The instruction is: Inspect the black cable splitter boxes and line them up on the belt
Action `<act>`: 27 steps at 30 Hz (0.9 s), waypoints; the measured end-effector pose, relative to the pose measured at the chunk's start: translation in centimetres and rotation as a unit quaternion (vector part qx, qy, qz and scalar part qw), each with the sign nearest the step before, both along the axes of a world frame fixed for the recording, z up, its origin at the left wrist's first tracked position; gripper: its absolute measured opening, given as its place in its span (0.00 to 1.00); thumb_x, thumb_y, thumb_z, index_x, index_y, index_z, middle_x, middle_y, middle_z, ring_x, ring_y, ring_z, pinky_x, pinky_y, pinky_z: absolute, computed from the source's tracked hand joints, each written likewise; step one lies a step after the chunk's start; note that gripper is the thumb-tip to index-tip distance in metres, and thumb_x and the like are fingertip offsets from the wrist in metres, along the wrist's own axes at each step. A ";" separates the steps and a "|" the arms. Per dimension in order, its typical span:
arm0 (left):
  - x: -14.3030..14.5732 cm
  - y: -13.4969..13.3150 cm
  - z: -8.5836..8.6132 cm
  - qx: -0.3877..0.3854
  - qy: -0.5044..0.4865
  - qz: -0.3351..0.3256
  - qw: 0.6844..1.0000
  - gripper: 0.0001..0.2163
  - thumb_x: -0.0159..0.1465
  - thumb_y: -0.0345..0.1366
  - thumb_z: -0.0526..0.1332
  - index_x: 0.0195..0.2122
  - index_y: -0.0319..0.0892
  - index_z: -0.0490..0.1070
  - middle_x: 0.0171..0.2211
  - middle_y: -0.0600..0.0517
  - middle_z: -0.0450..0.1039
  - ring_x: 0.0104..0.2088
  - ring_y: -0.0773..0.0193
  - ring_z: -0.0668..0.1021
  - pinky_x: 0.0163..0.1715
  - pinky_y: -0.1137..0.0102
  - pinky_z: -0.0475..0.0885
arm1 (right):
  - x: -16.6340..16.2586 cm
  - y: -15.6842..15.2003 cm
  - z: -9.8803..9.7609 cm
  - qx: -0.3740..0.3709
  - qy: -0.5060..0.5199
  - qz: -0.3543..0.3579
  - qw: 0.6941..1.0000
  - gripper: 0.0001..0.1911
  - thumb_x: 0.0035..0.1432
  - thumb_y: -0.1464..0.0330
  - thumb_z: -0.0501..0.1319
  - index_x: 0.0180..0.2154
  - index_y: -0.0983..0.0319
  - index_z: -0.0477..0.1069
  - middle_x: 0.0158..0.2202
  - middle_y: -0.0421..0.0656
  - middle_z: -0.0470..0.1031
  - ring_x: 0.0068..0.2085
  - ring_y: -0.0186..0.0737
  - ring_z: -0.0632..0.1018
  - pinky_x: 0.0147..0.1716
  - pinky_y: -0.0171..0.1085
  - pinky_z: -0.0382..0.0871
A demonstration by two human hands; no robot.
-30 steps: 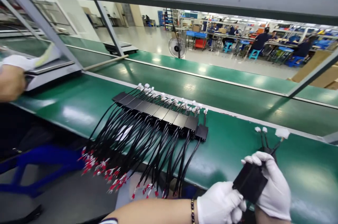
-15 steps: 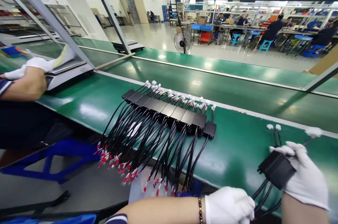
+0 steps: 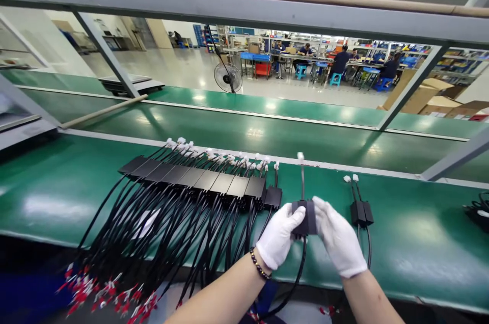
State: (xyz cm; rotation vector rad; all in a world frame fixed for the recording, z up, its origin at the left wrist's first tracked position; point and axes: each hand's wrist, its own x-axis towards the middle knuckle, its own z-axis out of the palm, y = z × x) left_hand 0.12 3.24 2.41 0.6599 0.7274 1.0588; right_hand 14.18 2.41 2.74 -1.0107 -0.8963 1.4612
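In the head view, a black rectangular module (image 3: 304,216) is held upright between my two white-gloved hands, over the green bench. My left hand (image 3: 280,235) grips its left side, thumb across the front face. My right hand (image 3: 338,237) closes on its right edge, its fingertips partly hidden. From the module's top a cable rises to a white connector (image 3: 300,156). A thicker black cable (image 3: 300,270) hangs down from its bottom. Left of my hands lies a long row of matching modules (image 3: 191,179), with a single module (image 3: 273,197) at its right end.
Two more modules (image 3: 361,213) lie right of my hands. Red-tipped wire ends (image 3: 110,293) hang over the bench's front edge. Dark cables (image 3: 479,212) sit at the far right. Frame posts (image 3: 414,84) and a rail (image 3: 244,5) stand beyond. A fan (image 3: 228,78) is behind.
The view has swung right. My hands, lower right and apart before, are now together around one module. Two modules now lie on the bench to the right. The co-worker at left has left the view.
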 end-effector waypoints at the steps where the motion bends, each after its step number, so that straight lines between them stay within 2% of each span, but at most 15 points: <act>1: -0.1 0.2 0.2 0.000 0.003 0.024 1.000 0.17 0.58 0.43 0.63 0.44 0.38 0.67 0.37 0.48 0.72 0.33 0.66 0.74 0.26 0.75 0.67 | 0.0 -1.0 -0.6 -0.006 0.002 0.035 0.999 0.21 0.55 0.58 0.62 0.49 0.60 0.70 0.47 0.50 0.74 0.46 0.46 0.76 0.49 0.46 0.69; 5: -0.3 1.0 1.2 0.016 0.045 0.072 0.996 0.17 0.58 0.44 0.62 0.44 0.39 0.65 0.40 0.48 0.71 0.36 0.65 0.74 0.27 0.75 0.69 | -0.6 -4.7 -2.3 -0.081 0.037 0.142 0.986 0.17 0.55 0.66 0.63 0.47 0.63 0.70 0.42 0.48 0.75 0.41 0.43 0.77 0.46 0.43 0.70; 7: -0.2 1.2 1.4 0.023 0.075 0.073 0.994 0.18 0.59 0.46 0.62 0.44 0.40 0.64 0.39 0.49 0.70 0.35 0.64 0.74 0.23 0.75 0.69 | -1.1 -5.7 -2.6 -0.087 0.048 0.149 0.984 0.17 0.54 0.68 0.63 0.46 0.63 0.69 0.39 0.45 0.74 0.34 0.38 0.77 0.42 0.41 0.71; 9: 0.0 1.2 1.4 0.029 0.094 0.073 0.992 0.18 0.59 0.46 0.61 0.44 0.40 0.64 0.38 0.49 0.70 0.34 0.64 0.74 0.21 0.75 0.69 | -1.5 -6.1 -2.5 -0.069 0.042 0.131 0.988 0.15 0.53 0.68 0.62 0.44 0.63 0.69 0.35 0.42 0.72 0.24 0.30 0.73 0.31 0.37 0.71; 10: 0.1 1.2 1.4 0.031 0.101 0.075 0.992 0.18 0.59 0.46 0.61 0.44 0.40 0.64 0.38 0.50 0.70 0.35 0.64 0.74 0.21 0.75 0.70 | -1.6 -6.2 -2.4 -0.067 0.039 0.121 0.990 0.14 0.53 0.68 0.61 0.43 0.63 0.69 0.34 0.41 0.71 0.20 0.26 0.68 0.24 0.33 0.68; 12: 0.2 1.0 1.3 0.030 0.106 0.079 0.991 0.17 0.59 0.46 0.61 0.43 0.40 0.63 0.37 0.50 0.70 0.33 0.65 0.74 0.21 0.75 0.70 | -1.7 -6.2 -1.9 -0.096 0.032 0.107 0.989 0.13 0.52 0.69 0.59 0.41 0.64 0.68 0.31 0.39 0.70 0.16 0.20 0.57 0.14 0.26 0.52; 13: 0.3 1.0 1.2 0.026 0.102 0.081 0.991 0.17 0.59 0.45 0.61 0.43 0.41 0.63 0.37 0.51 0.69 0.33 0.65 0.74 0.21 0.75 0.70 | -1.7 -6.2 -1.7 -0.118 0.031 0.103 0.987 0.12 0.50 0.70 0.58 0.40 0.65 0.68 0.29 0.38 0.69 0.15 0.19 0.52 0.13 0.26 0.44; 15: 0.4 0.9 1.0 0.007 0.085 0.075 0.993 0.16 0.58 0.45 0.62 0.42 0.41 0.62 0.35 0.51 0.69 0.31 0.65 0.75 0.21 0.73 0.71 | -1.5 -6.3 -1.4 -0.151 0.031 0.107 0.982 0.12 0.47 0.71 0.56 0.37 0.66 0.68 0.25 0.36 0.67 0.16 0.19 0.48 0.14 0.26 0.36; 19: 0.5 0.4 0.6 -0.038 0.068 0.053 0.996 0.16 0.58 0.45 0.61 0.42 0.41 0.62 0.36 0.49 0.71 0.31 0.62 0.77 0.19 0.73 0.71 | -0.9 -6.3 -1.5 -0.142 0.011 0.135 0.980 0.12 0.44 0.72 0.53 0.34 0.65 0.67 0.21 0.35 0.65 0.15 0.20 0.48 0.14 0.27 0.36; 21: 0.6 0.0 0.7 -0.034 0.072 0.055 0.995 0.17 0.59 0.45 0.61 0.43 0.42 0.61 0.37 0.48 0.71 0.31 0.61 0.78 0.18 0.74 0.70 | -0.6 -6.2 -1.8 -0.126 -0.020 0.139 0.982 0.12 0.45 0.72 0.52 0.35 0.64 0.67 0.23 0.35 0.67 0.15 0.21 0.51 0.14 0.27 0.41; 24: 0.7 -0.9 1.3 -0.004 0.082 0.064 0.995 0.17 0.59 0.46 0.61 0.44 0.43 0.58 0.39 0.48 0.71 0.32 0.59 0.79 0.20 0.73 0.72 | -0.3 -5.8 -2.0 -0.099 -0.070 0.108 0.987 0.10 0.44 0.74 0.52 0.32 0.63 0.67 0.26 0.37 0.69 0.18 0.26 0.63 0.16 0.28 0.53; 27: 0.8 -1.8 1.6 0.013 0.109 0.075 0.991 0.19 0.58 0.46 0.62 0.43 0.43 0.56 0.38 0.49 0.70 0.33 0.59 0.79 0.23 0.70 0.74 | -0.2 -5.3 -2.0 -0.099 -0.112 0.068 0.986 0.06 0.44 0.73 0.53 0.27 0.64 0.67 0.23 0.37 0.67 0.20 0.27 0.61 0.17 0.29 0.50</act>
